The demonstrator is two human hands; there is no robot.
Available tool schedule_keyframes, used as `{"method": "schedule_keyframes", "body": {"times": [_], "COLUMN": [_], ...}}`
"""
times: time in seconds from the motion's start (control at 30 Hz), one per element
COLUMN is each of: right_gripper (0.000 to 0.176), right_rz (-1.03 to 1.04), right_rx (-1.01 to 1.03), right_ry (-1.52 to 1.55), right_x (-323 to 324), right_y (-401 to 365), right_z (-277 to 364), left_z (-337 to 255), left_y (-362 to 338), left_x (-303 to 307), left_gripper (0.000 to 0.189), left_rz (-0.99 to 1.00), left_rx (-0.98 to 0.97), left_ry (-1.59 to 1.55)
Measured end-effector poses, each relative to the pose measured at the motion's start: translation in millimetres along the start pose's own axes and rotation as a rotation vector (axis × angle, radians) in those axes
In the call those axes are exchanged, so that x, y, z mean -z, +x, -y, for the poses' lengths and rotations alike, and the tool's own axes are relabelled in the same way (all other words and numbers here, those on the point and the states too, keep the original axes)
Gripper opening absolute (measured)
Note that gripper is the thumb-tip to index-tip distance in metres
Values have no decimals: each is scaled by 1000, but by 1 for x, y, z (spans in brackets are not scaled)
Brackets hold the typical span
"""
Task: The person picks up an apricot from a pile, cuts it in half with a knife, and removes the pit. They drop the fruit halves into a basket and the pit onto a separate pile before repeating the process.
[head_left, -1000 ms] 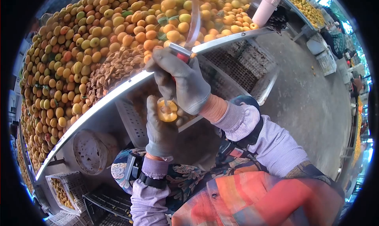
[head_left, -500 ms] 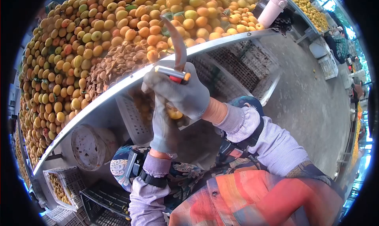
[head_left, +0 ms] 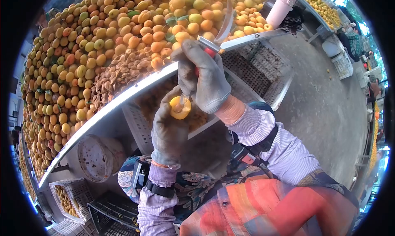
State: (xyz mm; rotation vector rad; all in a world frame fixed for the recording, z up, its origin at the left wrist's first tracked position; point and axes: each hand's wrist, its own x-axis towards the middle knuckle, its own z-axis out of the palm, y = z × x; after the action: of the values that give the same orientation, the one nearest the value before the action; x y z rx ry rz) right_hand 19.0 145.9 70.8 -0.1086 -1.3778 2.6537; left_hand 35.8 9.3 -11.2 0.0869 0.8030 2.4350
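While the left hand (head_left: 168, 131), at frame centre, wraps its gloved fingers around a halved orange fruit (head_left: 180, 108), cut face up, probably to steady it, the right hand (head_left: 207, 81) just above clenches a red-handled knife (head_left: 209, 50), lower tip at the fruit. Beyond, a white crate (head_left: 142, 125) sits under the tabletop (head_left: 123, 96), where pits (head_left: 119, 73) and heaped apricots (head_left: 82, 50) lie within reach.

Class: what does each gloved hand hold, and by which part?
The left hand grips an apricot round its underside. The right hand holds a knife by its red handle.
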Motion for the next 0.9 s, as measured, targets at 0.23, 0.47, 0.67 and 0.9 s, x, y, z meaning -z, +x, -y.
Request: {"method": "schedule_keyframes", "body": {"times": [0.23,0.47,0.67,0.9], "right_gripper": [26,28,26,26], "right_rz": [-19,-64,-325,-443], "right_rx": [9,46,56,-101], "right_ry": [-69,-27,125,386], "right_x": [-6,-14,-24,-14], "right_y": [-4,1,9,21], "right_z": [-6,-15,-31,-37], "left_z": [-3,9,6,8], "left_y": [2,10,15,10], "left_x": [-3,-1,3,-10], "left_gripper": [33,37,38,30], "left_rz": [-107,-229,-264,-355], "left_rx": [-113,-295,-296,-480], "left_ry": [457,418,254,568]}}
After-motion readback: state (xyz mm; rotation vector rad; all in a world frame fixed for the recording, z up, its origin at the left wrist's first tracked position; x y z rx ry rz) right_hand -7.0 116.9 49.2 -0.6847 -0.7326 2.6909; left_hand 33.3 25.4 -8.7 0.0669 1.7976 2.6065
